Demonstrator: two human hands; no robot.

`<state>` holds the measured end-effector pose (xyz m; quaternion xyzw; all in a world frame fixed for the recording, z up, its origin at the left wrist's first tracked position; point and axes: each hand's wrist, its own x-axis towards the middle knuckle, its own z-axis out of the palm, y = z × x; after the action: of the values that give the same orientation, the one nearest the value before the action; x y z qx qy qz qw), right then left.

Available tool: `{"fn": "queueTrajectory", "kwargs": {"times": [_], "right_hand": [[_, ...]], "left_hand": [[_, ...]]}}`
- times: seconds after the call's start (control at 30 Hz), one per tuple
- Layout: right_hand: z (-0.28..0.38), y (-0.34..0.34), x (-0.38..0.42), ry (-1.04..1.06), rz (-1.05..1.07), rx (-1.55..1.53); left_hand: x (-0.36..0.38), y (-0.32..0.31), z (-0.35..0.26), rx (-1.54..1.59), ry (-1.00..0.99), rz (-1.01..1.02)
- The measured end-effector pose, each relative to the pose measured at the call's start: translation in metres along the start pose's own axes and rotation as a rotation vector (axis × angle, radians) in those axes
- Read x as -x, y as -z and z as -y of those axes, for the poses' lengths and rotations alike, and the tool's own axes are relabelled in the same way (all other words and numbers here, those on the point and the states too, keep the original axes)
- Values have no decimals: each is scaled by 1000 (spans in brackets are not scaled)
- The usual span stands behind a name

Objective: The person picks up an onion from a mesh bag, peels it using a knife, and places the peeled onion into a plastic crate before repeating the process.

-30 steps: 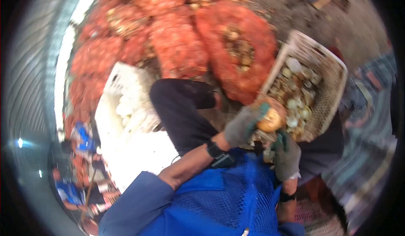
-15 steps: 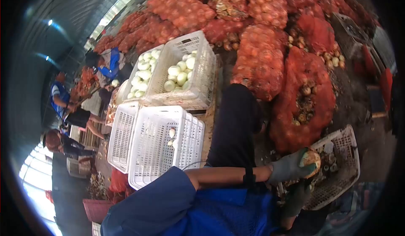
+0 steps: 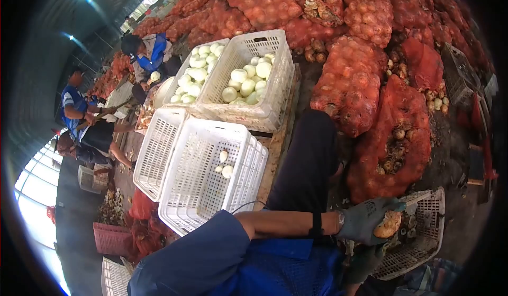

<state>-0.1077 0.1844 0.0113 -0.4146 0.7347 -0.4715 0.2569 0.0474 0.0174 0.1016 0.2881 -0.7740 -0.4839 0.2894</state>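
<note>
My left hand (image 3: 365, 222), in a grey glove, is closed round a brown-skinned onion (image 3: 388, 225). It holds the onion over the near end of a dirty white crate (image 3: 431, 238) with scraps and onion pieces in it. Just below, my right hand (image 3: 366, 261), in a dark glove, sits in shadow, its fingers mostly hidden by the left hand and the onion. To the left stands a white plastic crate (image 3: 246, 177) with a few peeled onions (image 3: 227, 171) on its bottom.
Two crates of peeled onions (image 3: 247, 87) stand beyond the white crate. Red mesh sacks of onions (image 3: 349, 81) fill the back and right, and one torn sack (image 3: 365, 174) lies by my knee. Co-workers in blue vests (image 3: 74, 105) are at the left, near a pink basket (image 3: 112, 239).
The view has shifted, so the crates appear farther right and lower. My left hand has turned with the onion, which now sits lower in its grip.
</note>
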Motion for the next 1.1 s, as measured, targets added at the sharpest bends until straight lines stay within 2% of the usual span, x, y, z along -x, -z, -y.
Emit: {"fn": "queueTrajectory", "kwargs": {"times": [0.07,0.1,0.17,0.2,0.27,0.3,0.37,0.4,0.43,0.5,0.57,0.6,0.67,0.73,0.77,0.87,0.9,0.97,1.07,1.1], "right_hand": [[-32,-19,3,171,-83,16],[-35,-27,4,77,-107,-189],[-40,-27,6,-79,-93,-341],[-43,-24,6,-142,-59,-287],[-28,-17,5,-134,20,-101],[4,-16,0,-75,58,42],[48,-13,-6,-56,75,262],[60,-14,-4,-96,53,329],[66,-11,-1,-5,50,356],[68,-9,-6,-59,90,319],[78,0,-2,-303,141,164],[88,3,-2,-376,154,73],[84,20,0,-428,249,-100],[71,43,-1,-355,370,-250],[72,52,-3,-305,413,-324],[66,62,1,-686,351,-482],[69,59,5,-650,280,-489],[81,43,7,-564,140,-500],[87,37,2,-595,35,-570],[82,34,0,-449,0,-480]], "left_hand": [[-1,1,-11,42,93,-10],[0,0,-14,98,104,-57],[2,-5,-18,213,130,-153],[1,-9,-14,230,125,-209],[2,-25,6,272,118,-305],[3,-22,13,528,253,-191],[-2,-16,47,682,349,10],[5,-19,55,463,217,45],[10,-20,60,243,86,51],[14,-24,59,103,-78,-47],[11,-30,34,265,92,-78],[7,-23,16,225,164,-81],[1,-7,20,412,203,103],[7,2,29,341,95,181],[15,-1,41,187,-38,171],[28,-4,42,-43,-301,118],[31,-10,44,-90,-345,88],[33,-20,57,-49,-314,101],[45,-32,72,176,-94,238],[44,-30,68,215,-49,275]]}}
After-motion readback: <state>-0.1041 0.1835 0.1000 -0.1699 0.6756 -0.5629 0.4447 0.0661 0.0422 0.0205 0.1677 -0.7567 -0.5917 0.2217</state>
